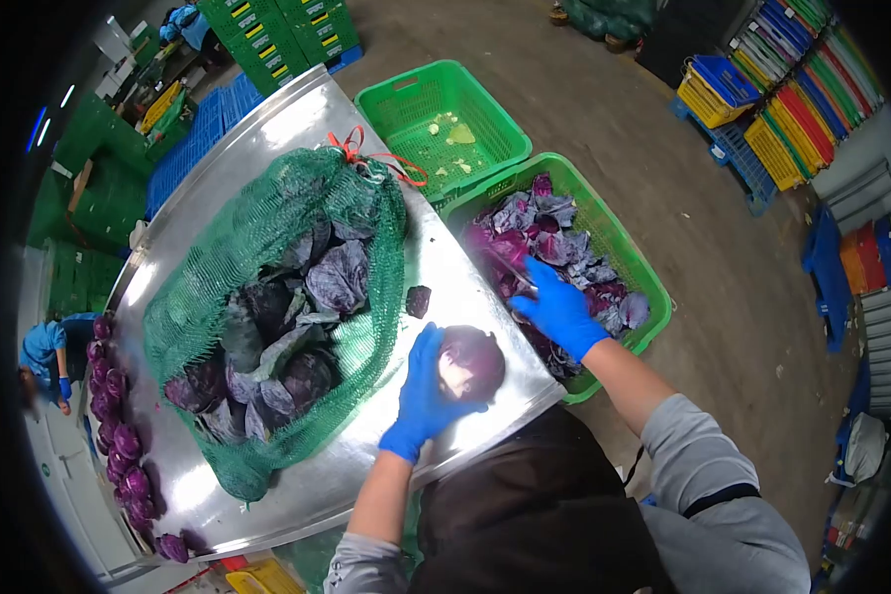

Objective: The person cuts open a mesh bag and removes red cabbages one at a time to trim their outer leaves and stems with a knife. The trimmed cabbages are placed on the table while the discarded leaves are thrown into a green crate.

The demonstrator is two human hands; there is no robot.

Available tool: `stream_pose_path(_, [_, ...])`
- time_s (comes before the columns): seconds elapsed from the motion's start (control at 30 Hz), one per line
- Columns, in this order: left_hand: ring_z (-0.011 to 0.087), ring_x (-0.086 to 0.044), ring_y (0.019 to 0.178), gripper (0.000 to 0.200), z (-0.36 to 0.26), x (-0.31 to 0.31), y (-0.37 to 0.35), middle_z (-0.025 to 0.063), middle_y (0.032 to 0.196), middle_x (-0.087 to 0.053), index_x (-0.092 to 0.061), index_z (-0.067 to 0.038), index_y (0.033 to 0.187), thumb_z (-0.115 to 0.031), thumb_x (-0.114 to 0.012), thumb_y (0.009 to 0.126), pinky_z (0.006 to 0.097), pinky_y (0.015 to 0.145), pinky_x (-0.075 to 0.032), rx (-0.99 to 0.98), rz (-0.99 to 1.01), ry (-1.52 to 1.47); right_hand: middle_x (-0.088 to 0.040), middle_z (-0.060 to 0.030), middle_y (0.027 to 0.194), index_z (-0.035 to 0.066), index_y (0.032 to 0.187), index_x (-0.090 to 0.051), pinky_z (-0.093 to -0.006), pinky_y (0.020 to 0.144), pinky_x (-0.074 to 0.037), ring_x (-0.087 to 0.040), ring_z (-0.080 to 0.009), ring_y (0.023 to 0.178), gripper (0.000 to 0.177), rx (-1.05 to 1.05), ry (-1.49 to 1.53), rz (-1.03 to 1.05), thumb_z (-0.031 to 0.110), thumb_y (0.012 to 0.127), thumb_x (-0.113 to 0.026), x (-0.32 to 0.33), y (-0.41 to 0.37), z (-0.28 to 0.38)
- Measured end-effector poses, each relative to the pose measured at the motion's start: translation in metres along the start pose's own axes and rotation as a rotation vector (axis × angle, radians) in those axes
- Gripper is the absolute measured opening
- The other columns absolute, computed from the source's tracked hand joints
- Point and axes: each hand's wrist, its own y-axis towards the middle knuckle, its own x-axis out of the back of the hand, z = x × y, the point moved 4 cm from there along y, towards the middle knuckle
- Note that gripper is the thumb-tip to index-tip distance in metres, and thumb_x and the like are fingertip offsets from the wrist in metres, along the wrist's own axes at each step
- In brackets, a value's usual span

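My left hand (424, 391), in a blue glove, is wrapped round a red cabbage head (477, 358) resting on the metal table near its corner. A pale patch shows on the cabbage. My right hand (562, 312), also blue-gloved, hangs over a green crate (653, 297) of loose purple cabbage leaves (589, 262). A blurred streak runs from its fingers toward the upper left; what it is I cannot make out. Left of my hands lies a green mesh sack (218, 257), its side open on dark cabbages (339, 277). A small leaf scrap (419, 301) lies between the sack and the held cabbage.
Trimmed purple cabbages (124, 441) line the table's (193, 495) left edge. Another green crate (510, 139) behind holds pale scraps. Stacked green crates (277, 40) stand beyond. A person in blue (42, 346) is at far left. Coloured crates (802, 129) are stacked at right.
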Motion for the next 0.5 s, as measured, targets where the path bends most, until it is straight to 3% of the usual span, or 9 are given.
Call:
stream_pose_path(0.03, [0.0376,-0.025,0.133,0.118,-0.005,0.002,0.008,0.0264,0.142,-0.022,-0.023,0.002,0.138,-0.039,-0.088,0.048,0.042,0.107,-0.03,-0.056,0.049,0.038,-0.062,-0.0208,0.104,0.006,0.119,-0.056,-0.0389,0.077,-0.049,-0.062,-0.0326,0.09,0.053,0.177,0.094,-0.069,0.035,0.077,-0.068,0.005,-0.009,0.028])
stream_pose_path(0.07, [0.0376,-0.025,0.133,0.118,-0.006,-0.002,0.007,0.0264,0.142,-0.022,-0.023,0.002,0.138,-0.039,-0.088,0.048,0.042,0.107,-0.03,-0.059,0.048,0.038,-0.059,-0.0221,0.11,0.007,0.122,-0.054,-0.038,0.081,-0.049,-0.061,-0.0316,0.096,0.058,0.569,0.295,-0.311,0.041,0.077,-0.068,-0.005,-0.014,0.042])
stream_pose_path(0.13, [0.0342,-0.019,0.136,0.115,-0.003,-0.009,-0.001,0.0211,0.147,-0.015,-0.016,0.002,0.141,-0.024,-0.085,0.053,0.0404,0.111,-0.021,0.026,-0.176,0.013,-0.06,-0.0204,0.11,0.008,0.128,-0.048,-0.0367,0.085,-0.047,-0.061,-0.0301,0.099,0.064,0.193,0.526,0.273,0.045,0.078,-0.066,-0.035,-0.023,0.037])
stream_pose_path(0.17, [0.0317,-0.02,0.136,0.116,0.0,-0.021,-0.006,0.0201,0.145,-0.018,-0.01,0.003,0.142,-0.021,-0.083,0.054,0.0388,0.111,-0.021,0.182,-0.252,-0.109,-0.06,-0.0204,0.11,0.008,0.128,-0.048,-0.0367,0.085,-0.047,-0.061,-0.0301,0.099,0.064,0.191,0.528,0.266,0.045,0.078,-0.066,-0.033,-0.026,0.036])
stream_pose_path(0.2, [0.0281,-0.033,0.127,0.117,-0.004,-0.031,-0.002,0.0191,0.138,-0.028,-0.007,0.003,0.141,-0.018,-0.083,0.055,0.0366,0.107,-0.029,0.286,-0.256,-0.222,-0.062,-0.0196,0.105,0.009,0.13,-0.047,-0.0374,0.081,-0.048,-0.063,-0.0305,0.094,0.066,0.24,0.428,0.226,0.047,0.079,-0.065,-0.024,-0.031,0.041])
stream_pose_path(0.27, [0.0335,-0.041,0.119,0.113,-0.015,-0.027,0.01,0.0226,0.13,-0.035,-0.017,0.005,0.136,-0.029,-0.086,0.054,0.042,0.101,-0.037,0.378,-0.31,-0.173,-0.064,-0.0188,0.101,0.01,0.132,-0.045,-0.0381,0.078,-0.05,-0.064,-0.031,0.09,0.068,0.286,0.329,0.187,0.049,0.079,-0.063,-0.016,-0.04,0.043])
stream_pose_path(0.33, [0.0295,-0.047,0.11,0.102,-0.033,-0.013,0.026,0.0196,0.125,-0.04,-0.022,0.003,0.132,-0.024,-0.085,0.057,0.0391,0.093,-0.043,0.377,-0.246,-0.308,-0.066,-0.0164,0.083,0.01,0.135,-0.04,-0.0396,0.061,-0.051,-0.065,-0.0313,0.07,0.07,0.371,-0.051,-0.028,0.051,0.082,-0.057,-0.007,-0.045,0.042])
stream_pose_path(0.47, [0.0199,-0.056,0.091,0.074,-0.035,-0.016,0.036,0.0117,0.112,-0.05,-0.031,-0.004,0.121,-0.01,-0.079,0.064,0.0307,0.071,-0.053,0.399,-0.134,-0.689,-0.063,-0.0146,0.069,0.008,0.137,-0.033,-0.0406,0.046,-0.046,-0.06,-0.0305,0.052,0.07,0.484,-0.202,-0.077,0.051,0.084,-0.051,-0.008,-0.052,0.051])
stream_pose_path(0.5, [0.0202,-0.055,0.096,0.079,-0.039,-0.01,0.036,0.0114,0.112,-0.051,-0.033,-0.001,0.122,-0.017,-0.081,0.062,0.0337,0.079,-0.051,0.341,-0.131,-0.488,-0.062,-0.0146,0.067,0.007,0.139,-0.03,-0.0404,0.044,-0.045,-0.059,-0.0299,0.05,0.07,0.517,-0.215,-0.068,0.05,0.086,-0.049,-0.011,-0.052,0.051])
